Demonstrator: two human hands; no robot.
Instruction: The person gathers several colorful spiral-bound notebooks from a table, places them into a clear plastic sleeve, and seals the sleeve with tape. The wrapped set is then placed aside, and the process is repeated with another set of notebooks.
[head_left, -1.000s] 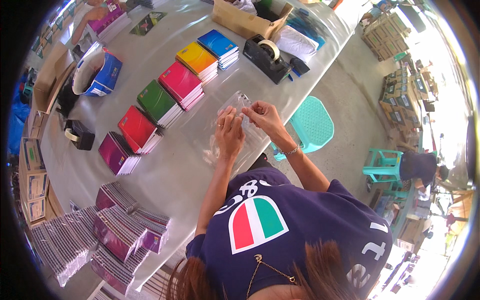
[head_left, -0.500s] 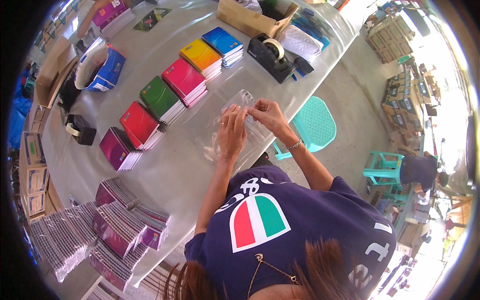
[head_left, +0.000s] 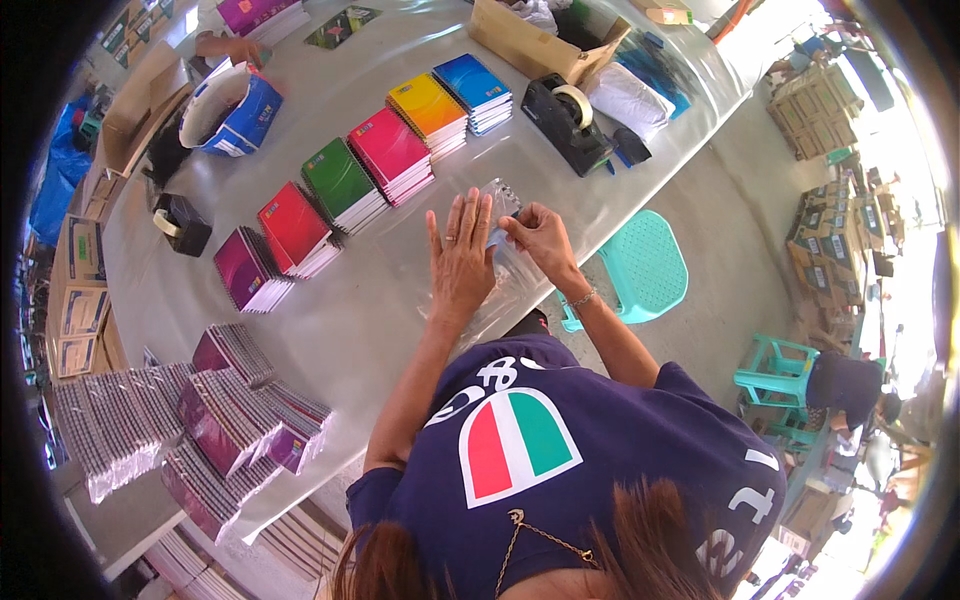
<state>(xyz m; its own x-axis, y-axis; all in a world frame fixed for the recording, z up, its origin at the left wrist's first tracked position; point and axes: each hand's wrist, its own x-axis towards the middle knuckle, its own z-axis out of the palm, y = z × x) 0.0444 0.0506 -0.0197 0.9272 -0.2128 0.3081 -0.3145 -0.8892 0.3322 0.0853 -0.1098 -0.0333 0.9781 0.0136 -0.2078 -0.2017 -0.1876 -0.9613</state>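
Here, the clear plastic [head_left: 513, 268] lay on the counter [head_left: 345, 320], beneath the flat left hand [head_left: 463, 265]. The right hand [head_left: 542, 238] pinched its edge in narrow grip; from there it stretched toward eight o'clock.

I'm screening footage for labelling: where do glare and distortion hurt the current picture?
Head view: white glare washes out the right rim; the tabletop shows pale sheen and its left edge bows; the clear plastic beneath the left hand is hard to outline; corners are black.
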